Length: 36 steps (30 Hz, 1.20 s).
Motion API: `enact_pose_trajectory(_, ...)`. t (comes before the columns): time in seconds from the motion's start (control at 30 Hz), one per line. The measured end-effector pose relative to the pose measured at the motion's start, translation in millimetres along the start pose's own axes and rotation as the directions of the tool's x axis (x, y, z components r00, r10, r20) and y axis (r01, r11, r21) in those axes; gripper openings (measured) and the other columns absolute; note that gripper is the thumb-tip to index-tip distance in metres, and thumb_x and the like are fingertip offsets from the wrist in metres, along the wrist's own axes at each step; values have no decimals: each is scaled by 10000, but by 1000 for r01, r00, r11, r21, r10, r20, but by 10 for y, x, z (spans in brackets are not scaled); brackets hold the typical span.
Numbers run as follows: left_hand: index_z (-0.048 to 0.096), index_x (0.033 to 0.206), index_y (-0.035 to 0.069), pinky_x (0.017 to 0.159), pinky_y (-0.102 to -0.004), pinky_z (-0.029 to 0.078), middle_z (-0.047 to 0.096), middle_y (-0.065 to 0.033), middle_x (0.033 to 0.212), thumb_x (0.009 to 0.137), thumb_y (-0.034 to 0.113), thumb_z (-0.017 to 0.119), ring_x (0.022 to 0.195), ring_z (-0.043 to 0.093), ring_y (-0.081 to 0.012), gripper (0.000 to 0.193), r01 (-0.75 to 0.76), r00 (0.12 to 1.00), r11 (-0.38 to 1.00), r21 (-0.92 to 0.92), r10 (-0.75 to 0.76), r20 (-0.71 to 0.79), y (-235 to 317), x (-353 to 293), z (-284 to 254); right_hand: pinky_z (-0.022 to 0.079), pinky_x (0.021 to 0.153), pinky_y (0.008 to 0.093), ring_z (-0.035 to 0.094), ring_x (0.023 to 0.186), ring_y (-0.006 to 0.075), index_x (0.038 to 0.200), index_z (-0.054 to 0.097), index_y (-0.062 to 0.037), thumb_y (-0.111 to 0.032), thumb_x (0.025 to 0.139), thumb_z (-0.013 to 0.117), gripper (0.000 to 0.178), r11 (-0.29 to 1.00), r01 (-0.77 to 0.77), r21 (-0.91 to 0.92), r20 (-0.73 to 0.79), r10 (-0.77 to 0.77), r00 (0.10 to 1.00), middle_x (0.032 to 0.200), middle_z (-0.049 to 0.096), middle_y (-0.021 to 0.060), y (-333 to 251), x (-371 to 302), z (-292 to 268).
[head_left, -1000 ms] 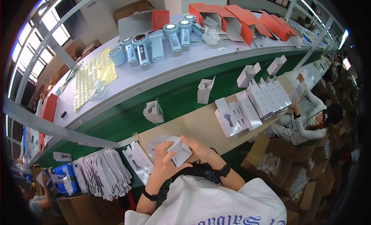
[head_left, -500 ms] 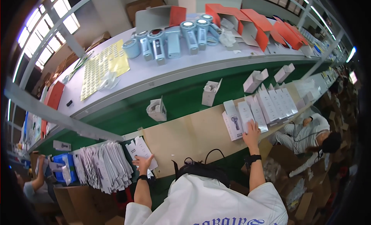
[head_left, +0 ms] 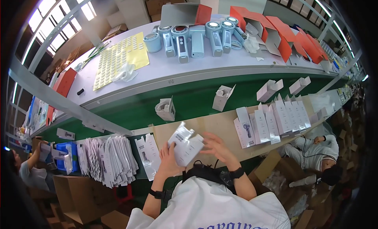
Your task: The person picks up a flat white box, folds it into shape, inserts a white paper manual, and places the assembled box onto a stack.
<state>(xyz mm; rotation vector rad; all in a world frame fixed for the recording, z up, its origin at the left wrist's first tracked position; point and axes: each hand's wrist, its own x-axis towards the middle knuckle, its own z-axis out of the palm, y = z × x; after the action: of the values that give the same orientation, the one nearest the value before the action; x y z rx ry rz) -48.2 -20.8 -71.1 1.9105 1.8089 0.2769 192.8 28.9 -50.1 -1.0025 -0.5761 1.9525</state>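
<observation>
A flattened white carton (head_left: pixel 185 146) with open end flaps is tilted up over the tan bench, and my left hand (head_left: pixel 169 160) grips it by its left edge. My right hand (head_left: pixel 218 149) is close to the carton's right side with its fingers spread, holding nothing that I can see. Beside my left forearm another flat white carton (head_left: pixel 149 158), printed with a device picture, lies at the bench's left end. Farther left stands a packed row of folded white cartons (head_left: pixel 108 162).
Filled white boxes (head_left: pixel 271 120) stand in a group on the right, with two open boxes (head_left: pixel 165 109) farther back. Light-blue handheld devices (head_left: pixel 197 42) and orange boxes (head_left: pixel 283 38) occupy the upper shelf. People sit at both sides. A metal post (head_left: pixel 67 105) slants at left.
My left hand has lifted a flat carton from the left and brought it in front of me. My right hand has left the boxes at right and moved toward that carton.
</observation>
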Motion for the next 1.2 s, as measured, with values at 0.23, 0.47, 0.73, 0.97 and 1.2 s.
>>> enact_pose_trajectory(0.23, 79, 1436, 0, 1129, -501, 134, 108, -303, 1447, 486, 358, 870, 1363, 122, -458, 1286, -194, 975, 954, -230, 213, 63, 335, 35, -318, 556, 520, 268, 653, 732, 165, 1254, 495, -4, -55, 857, 491, 399, 920, -121, -373, 250, 225, 942, 976, 634, 97, -181, -59, 113)
enact_pose_trajectory(0.47, 45, 1444, 12, 1123, -529, 112, 111, -311, 1436, 504, 379, 865, 1351, 120, -471, 1300, -264, 948, 939, -223, 295, 120, 457, 17, -164, 541, 464, 261, 640, 601, 154, 1228, 503, 14, -35, 820, 482, 411, 859, -164, -485, 190, 287, 939, 837, 652, 70, -189, -85, 141)
enact_pose_trajectory(0.73, 57, 1436, -9, 1122, -513, 181, 105, -305, 1454, 475, 366, 883, 1354, 147, -469, 1322, -271, 943, 923, -274, 311, 115, 565, 9, -118, 565, 602, 313, 645, 722, 152, 1194, 518, 37, -9, 752, 527, 445, 799, 73, -597, 332, 163, 929, 850, 646, 80, -111, 51, -128)
enact_pose_trajectory(0.97, 194, 1412, -10, 1089, -525, 232, 248, -295, 1407, 518, 302, 869, 1334, 188, -462, 1164, -149, 971, 830, -537, 224, 78, 498, 84, -130, 519, 762, 312, 635, 796, 165, 1267, 457, 32, -45, 801, 569, 486, 745, -214, -632, 30, 300, 954, 907, 648, 91, -304, 48, -69)
enact_pose_trajectory(1.2, 260, 1333, -8, 1032, -492, 328, 316, -286, 1350, 670, 187, 765, 1263, 312, -445, 856, -208, 857, 956, -207, 76, -510, 790, 147, 22, 376, 1010, 415, 457, 1210, 241, 1445, 210, -39, -341, 922, 563, 700, 976, 205, -75, 181, -188, 965, 1310, 454, 142, 240, -171, 389)
